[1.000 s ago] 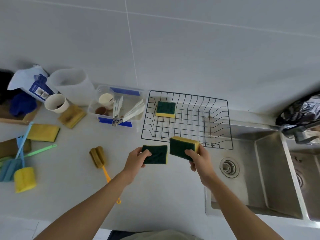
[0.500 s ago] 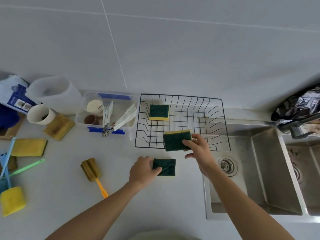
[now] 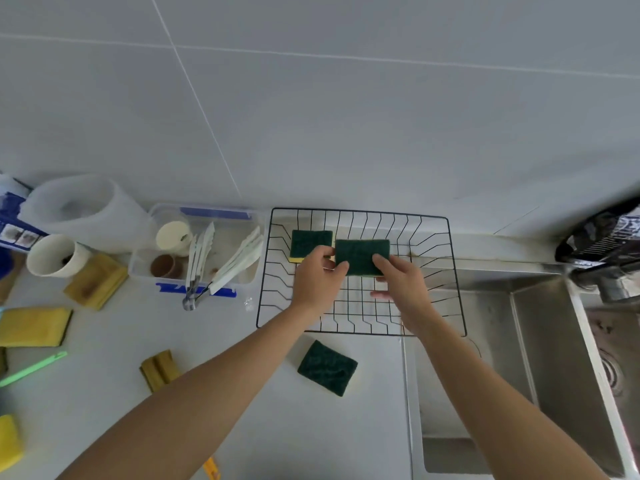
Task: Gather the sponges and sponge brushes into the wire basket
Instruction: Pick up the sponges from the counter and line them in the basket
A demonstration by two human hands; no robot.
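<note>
Over the wire basket (image 3: 360,216), both hands (image 3: 317,280) grip one sponge (image 3: 360,256) — dark-green scourer up.

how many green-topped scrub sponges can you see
3: one sponge in the basket's back left, one held sponge gripped by both hands over the wire basket, one counter sponge just before the basket. Arms may hide others.

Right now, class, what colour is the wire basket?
Black wire basket, clearest in the head view.

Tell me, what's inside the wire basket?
Inside the wire basket are two green sponges: one lying at the back left, another held between the left hand and right hand. The hands cover some basket floor.
</note>
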